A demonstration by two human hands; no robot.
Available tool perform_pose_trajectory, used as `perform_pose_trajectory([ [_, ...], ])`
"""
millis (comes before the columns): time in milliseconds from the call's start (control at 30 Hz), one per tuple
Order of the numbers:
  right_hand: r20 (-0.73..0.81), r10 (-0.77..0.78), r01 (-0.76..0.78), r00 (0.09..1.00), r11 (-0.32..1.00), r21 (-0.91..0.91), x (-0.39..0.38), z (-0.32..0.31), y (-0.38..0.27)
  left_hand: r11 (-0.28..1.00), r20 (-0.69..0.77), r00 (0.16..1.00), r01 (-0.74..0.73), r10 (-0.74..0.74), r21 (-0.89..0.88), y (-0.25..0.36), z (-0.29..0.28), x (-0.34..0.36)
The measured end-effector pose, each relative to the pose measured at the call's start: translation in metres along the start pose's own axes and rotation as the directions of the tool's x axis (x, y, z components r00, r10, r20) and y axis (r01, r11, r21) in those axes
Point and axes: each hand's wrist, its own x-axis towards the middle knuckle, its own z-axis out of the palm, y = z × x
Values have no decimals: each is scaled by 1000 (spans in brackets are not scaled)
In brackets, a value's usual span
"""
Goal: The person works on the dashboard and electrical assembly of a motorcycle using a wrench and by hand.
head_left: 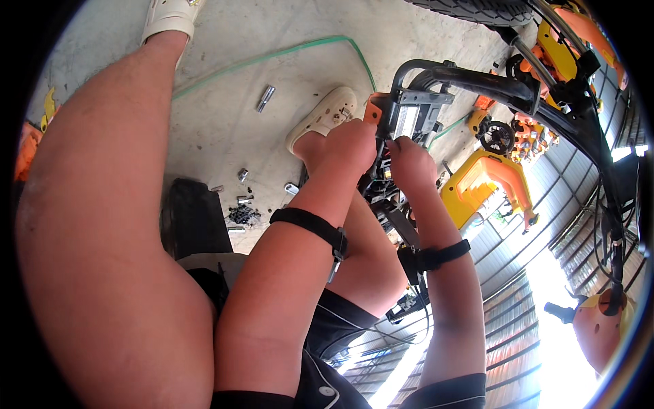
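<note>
Both of our hands are at the vehicle's black housing, close to each other: our left hand bends in at its left flank, just below the orange bracket, and our right hand is curled at the near end, thumb toward the left. The left fingertips are hidden, and we cannot tell whether either hand grasps a part. The housing sits by the bent end of the black tubular frame, over the concrete floor. To work well here, we judge it best to brace with one hand, let the other do the fine work, and avoid straining the wiring between them. The housing's long axis, like that of its silver strip, runs away from us, leaning slightly rightward at the far end; which end is its front, we cannot tell.
</note>
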Motion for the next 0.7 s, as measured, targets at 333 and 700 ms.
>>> perform_pose_trajectory([
  [333, 109, -24, 40, 994, 989, -146, 18, -2, -1, 1000, 49, 999, 7, -8, 21, 7, -2, 2],
  [700, -106, -160, 147, 981, 982, -116, 4, 18, 17, 1000, 20, 1000, -7, 7, -19, 9, 2, 1],
])
